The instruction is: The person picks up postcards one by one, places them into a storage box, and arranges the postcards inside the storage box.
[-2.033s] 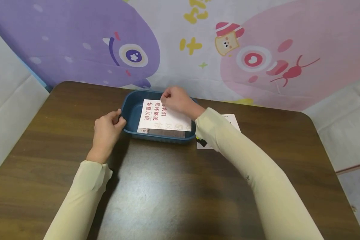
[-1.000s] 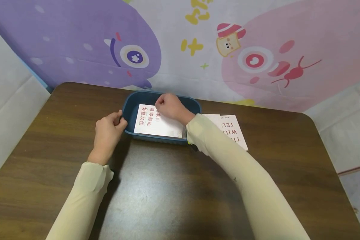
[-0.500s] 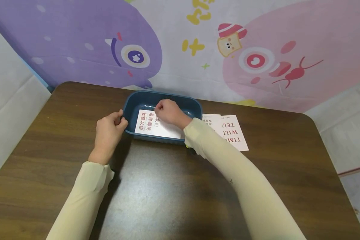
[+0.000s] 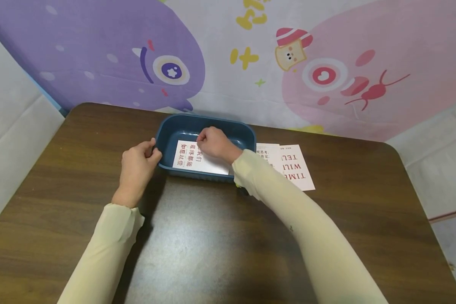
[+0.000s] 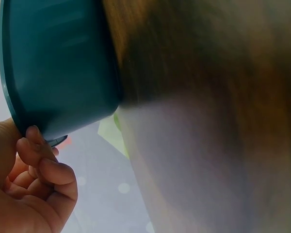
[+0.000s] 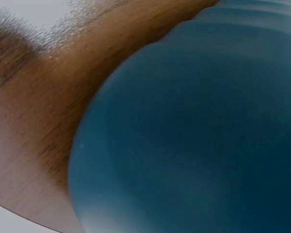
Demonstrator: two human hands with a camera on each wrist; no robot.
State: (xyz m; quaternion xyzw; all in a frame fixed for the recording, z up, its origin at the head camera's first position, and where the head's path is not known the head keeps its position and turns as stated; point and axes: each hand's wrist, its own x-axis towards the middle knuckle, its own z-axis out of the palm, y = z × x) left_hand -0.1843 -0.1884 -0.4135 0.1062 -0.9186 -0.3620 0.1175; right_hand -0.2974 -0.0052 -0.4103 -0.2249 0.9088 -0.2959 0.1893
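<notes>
A dark blue plastic basin (image 4: 163,139) stands near the table's far edge. My left hand (image 4: 136,171) pinches its left rim; in the left wrist view, thumb and curled fingers (image 5: 58,172) hold the corner of the basin wall (image 5: 63,73). Inside the basin lies a white card (image 4: 184,156) with red Chinese characters. My right hand (image 4: 217,142) reaches in over the right side and pinches that card's far edge, its fingertips partly hidden. In the right wrist view the basin's outer wall (image 6: 194,121) fills most of the picture, and no hand shows.
Right of the basin, two overlapping cards lie on the brown wooden table (image 4: 197,236): a white one (image 4: 266,148) with dark characters, partly behind my right sleeve (image 4: 281,198), and a pinkish one (image 4: 300,169) with red letters. A cartoon-printed cloth (image 4: 243,84) hangs behind the table.
Two seconds ago the right hand held the card higher and farther right; it has lowered it into the basin, over another card there. Little moves in the last half second. The left hand stays.
</notes>
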